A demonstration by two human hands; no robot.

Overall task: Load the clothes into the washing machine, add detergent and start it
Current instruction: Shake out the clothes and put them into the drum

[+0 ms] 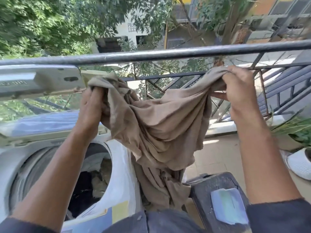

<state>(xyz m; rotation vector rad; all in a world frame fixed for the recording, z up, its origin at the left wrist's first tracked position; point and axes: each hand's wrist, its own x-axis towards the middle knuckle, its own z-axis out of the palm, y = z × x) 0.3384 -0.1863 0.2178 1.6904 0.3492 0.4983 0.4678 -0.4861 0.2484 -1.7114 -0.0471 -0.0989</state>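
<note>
The white top-loading washing machine (28, 158) stands with its lid (38, 79) raised, and dark clothes lie inside its drum (87, 187). Just right of the machine you hold a crumpled beige cloth garment (156, 128) in the air; its lower end hangs beside the machine's right wall. Your left hand (91, 106) clamps one top corner with curled fingers, and your right hand (235, 88) clamps the other. The writing on the lid is not readable.

Single head-worn wide view, looking forward and down over both forearms. Washing machine (42, 158) close at near left, balcony railing (168, 52) across far side, trees beyond.
</note>
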